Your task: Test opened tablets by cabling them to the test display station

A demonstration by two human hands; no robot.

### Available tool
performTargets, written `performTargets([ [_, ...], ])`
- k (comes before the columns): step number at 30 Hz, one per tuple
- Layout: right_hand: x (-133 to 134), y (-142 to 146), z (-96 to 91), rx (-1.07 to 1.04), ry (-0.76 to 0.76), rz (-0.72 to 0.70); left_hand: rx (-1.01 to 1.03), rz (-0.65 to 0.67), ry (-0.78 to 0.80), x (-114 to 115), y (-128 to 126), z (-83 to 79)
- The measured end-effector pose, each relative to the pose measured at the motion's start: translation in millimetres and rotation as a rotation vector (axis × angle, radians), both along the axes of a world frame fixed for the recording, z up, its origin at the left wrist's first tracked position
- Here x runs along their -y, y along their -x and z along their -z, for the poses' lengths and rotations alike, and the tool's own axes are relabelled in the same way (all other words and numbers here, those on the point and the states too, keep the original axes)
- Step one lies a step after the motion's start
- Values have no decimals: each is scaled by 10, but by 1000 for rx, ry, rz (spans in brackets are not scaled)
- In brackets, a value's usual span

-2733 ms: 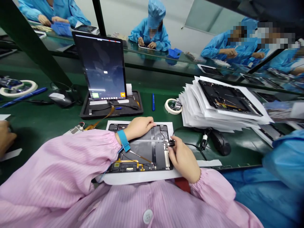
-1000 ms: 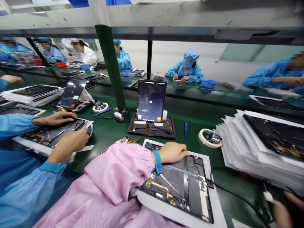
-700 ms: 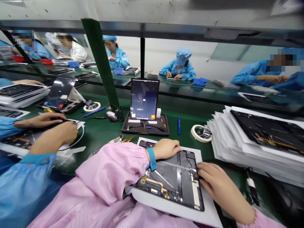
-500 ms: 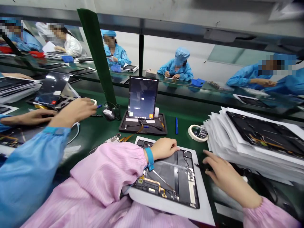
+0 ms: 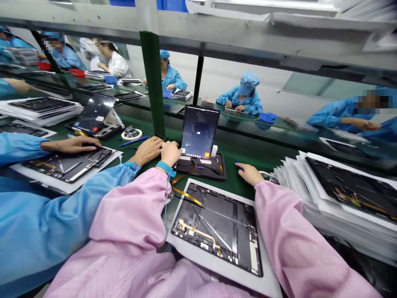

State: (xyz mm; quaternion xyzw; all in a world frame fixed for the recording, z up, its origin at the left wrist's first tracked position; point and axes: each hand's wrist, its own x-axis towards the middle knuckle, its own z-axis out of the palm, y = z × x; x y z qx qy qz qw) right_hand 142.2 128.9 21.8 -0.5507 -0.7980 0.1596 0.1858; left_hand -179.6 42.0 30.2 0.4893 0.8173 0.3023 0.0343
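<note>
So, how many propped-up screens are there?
2: the nearer screen beside the pink-sleeved person's left hand; the farther screen well to its left. Others may be hidden.

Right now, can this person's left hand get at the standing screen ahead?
Probably yes: the left hand is close by the screen, near its lower left edge, with nothing visible in between.

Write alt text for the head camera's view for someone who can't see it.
An opened tablet lies on white paper before a person in pink sleeves. Their left hand is by a propped lit screen, next to a co-worker's hand; their right hand is at a mostly hidden blue pen.
</note>
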Motion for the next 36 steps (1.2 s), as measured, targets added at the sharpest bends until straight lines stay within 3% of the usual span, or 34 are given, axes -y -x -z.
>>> performTargets([
  [4, 218, -141, -273, -302, 11, -21, 90, 79, 38, -51, 120, 82],
  [7, 623, -264, -498, -520, 53, -60, 87, 77, 15, 10, 23, 18],
  [9, 935, -360, -527, -671, 65, -62, 58, 113, -16, 106, -117, -61],
  [12, 1345, -514, -350, -794, 68, 26, 62, 397, 51, 330, -402, -181],
  [15, 1599, -645, -49, -737, 135, 73, 101, 803, 361, 582, -683, -235],
  [18, 1713, -712, 189, -649, 159, 75, 24, 1017, 614, 734, -864, -200],
  [21, 1761, -722, 308, -600, 84, 124, -51, 1048, 664, 751, -927, -130],
  [26, 1794, -709, 351, -511, 34, 137, 1, 1047, 804, 687, -899, -87],
  [36, 1763, -693, 374, -486, 40, 102, 295, 1122, 843, 633, -827, -111],
])
